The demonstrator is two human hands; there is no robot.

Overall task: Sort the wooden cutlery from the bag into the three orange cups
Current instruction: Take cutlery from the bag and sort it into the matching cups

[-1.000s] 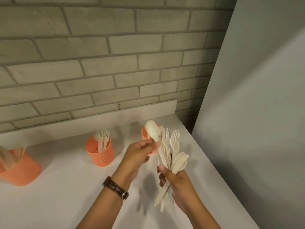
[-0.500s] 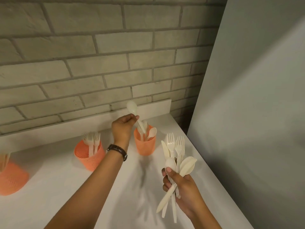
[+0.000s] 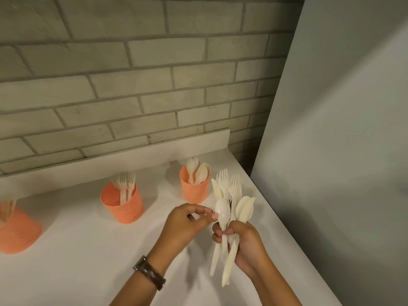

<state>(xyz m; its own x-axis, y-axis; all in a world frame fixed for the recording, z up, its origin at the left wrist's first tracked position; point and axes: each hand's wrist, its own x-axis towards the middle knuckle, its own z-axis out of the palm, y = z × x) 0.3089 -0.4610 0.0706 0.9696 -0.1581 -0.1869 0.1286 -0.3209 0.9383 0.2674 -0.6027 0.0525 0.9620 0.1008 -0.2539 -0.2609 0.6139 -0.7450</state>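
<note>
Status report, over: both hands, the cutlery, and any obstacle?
Left hand pinches front spoon at its bowl. Right hand grips cutlery bundle. Spoon cup stands beyond the hands, nothing between.

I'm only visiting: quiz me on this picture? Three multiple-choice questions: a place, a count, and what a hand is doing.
1. Which orange mesh cup holds the sorted pale spoons? A) left B) middle C) right
2. How many orange cups show? A) two B) three C) four
3. What does the right hand do? A) lies flat B) grips a bundle of pale cutlery C) lifts a cup
Answers: C, spoon bowls poke from the right orange mesh cup; B, that, the middle cup with forks and the cropped left cup; B, its fingers curl round the bundle.
</note>
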